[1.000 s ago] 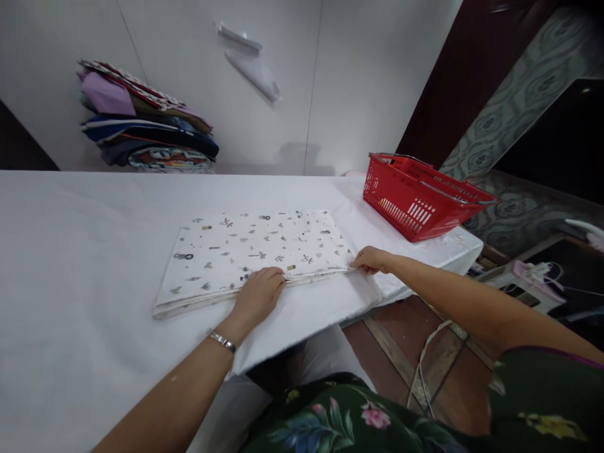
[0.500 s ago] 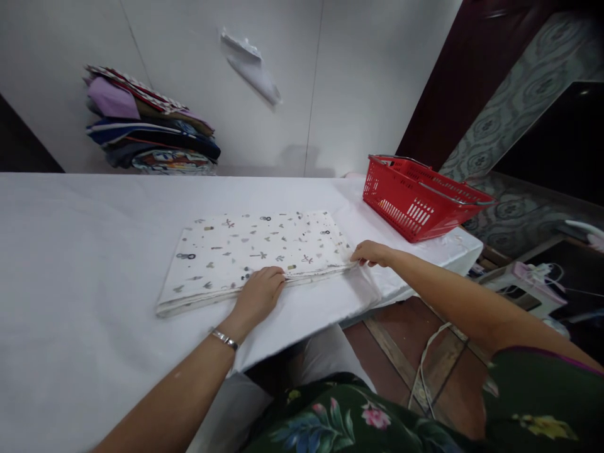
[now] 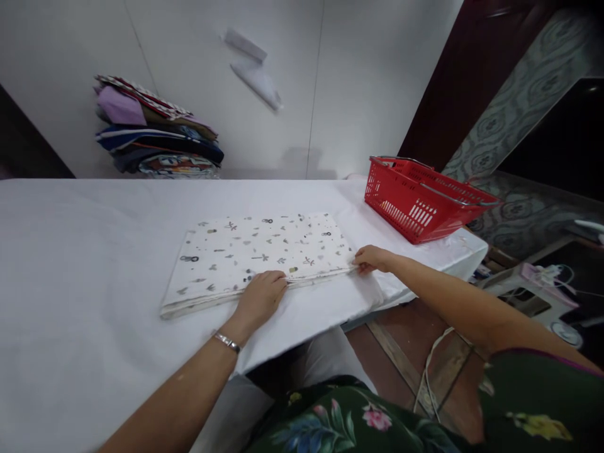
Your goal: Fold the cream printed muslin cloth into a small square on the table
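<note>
A folded white cloth (image 3: 264, 248) with small grey plant and animal-like prints lies flat on the white-covered table (image 3: 94, 251). Several layers show along its near edge. My left hand (image 3: 262, 294), with a silver bracelet on the wrist, is closed on that near edge around its middle. At the near right corner, my right hand (image 3: 370, 258) pinches the cloth between thumb and fingers. The undersides of both hands are hidden.
A red plastic basket (image 3: 406, 207) with metal handles stands at the table's right end. Several folded fabrics (image 3: 160, 135) are stacked against the wall at the back left. A cable (image 3: 427, 371) runs over the floor below the right side.
The view has shifted slightly, so everything sits a little further right and lower. Both hands keep their hold at the same places on the cloth.
</note>
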Action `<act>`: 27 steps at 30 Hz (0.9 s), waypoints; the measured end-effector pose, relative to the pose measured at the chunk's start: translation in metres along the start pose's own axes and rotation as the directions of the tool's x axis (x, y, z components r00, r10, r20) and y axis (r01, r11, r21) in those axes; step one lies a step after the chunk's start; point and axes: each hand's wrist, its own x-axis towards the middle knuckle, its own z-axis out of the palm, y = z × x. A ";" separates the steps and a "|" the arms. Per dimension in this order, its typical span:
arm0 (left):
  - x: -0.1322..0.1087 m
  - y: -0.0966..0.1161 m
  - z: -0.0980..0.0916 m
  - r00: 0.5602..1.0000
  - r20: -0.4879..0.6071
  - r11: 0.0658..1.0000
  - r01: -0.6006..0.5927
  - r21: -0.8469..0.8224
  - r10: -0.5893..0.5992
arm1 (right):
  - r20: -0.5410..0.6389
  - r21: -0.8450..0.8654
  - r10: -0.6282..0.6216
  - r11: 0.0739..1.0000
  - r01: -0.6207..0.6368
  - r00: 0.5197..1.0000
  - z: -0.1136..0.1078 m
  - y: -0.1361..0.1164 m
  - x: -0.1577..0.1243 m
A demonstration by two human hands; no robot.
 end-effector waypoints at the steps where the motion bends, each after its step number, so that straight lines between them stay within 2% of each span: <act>1: 0.000 0.000 0.000 1.000 0.002 1.000 -0.001 -0.001 0.001 | 0.014 -0.013 0.024 1.000 -0.024 1.000 0.001 0.002 0.000; 9: 0.001 0.001 -0.002 1.000 0.015 0.999 0.004 -0.038 -0.003 | 0.053 -0.151 0.133 0.981 -0.124 0.990 0.003 0.014 0.004; 15: -0.001 0.001 -0.001 0.999 0.034 1.000 0.007 -0.025 -0.006 | 0.003 -0.209 0.117 0.971 -0.114 0.993 0.007 0.014 0.000; 20: -0.002 0.004 -0.002 0.999 0.033 1.000 0.015 -0.016 -0.015 | -0.009 -0.138 0.061 0.988 -0.062 0.998 0.006 0.010 -0.008; 25: -0.001 0.008 -0.006 0.996 0.067 0.998 0.054 0.027 -0.056 | 0.046 0.093 0.072 0.993 -0.076 0.996 0.003 0.010 -0.011; 27: -0.001 0.008 -0.006 0.996 0.071 0.998 0.058 0.031 -0.060 | 0.064 0.130 0.067 0.989 -0.075 0.996 0.004 0.011 -0.010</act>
